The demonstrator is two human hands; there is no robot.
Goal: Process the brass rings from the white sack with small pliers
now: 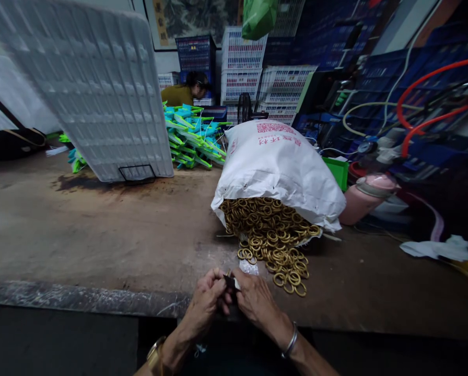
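Note:
Close together at the table's front edge, my two hands meet fingertip to fingertip. My left hand (208,295) is closed in a pinch, and a small bit of brass colour shows at its fingertips, too small to name. My right hand (257,297) is closed on a small dark pointed piece (230,282), with something white beside it. Just beyond them, brass-coloured rings (275,237) spill from the mouth of a white woven sack (273,162) lying on its side. A small silvery scrap (248,267) lies between my hands and the rings.
A white ribbed plastic panel (128,99) stands upright on the wooden table (101,224). Behind it lie green and blue plastic pieces (195,136), with a person (181,94) bent low beyond. A pink bottle (369,196) leans right of the sack, near orange hoses (406,112). Stacked crates (242,57) stand behind.

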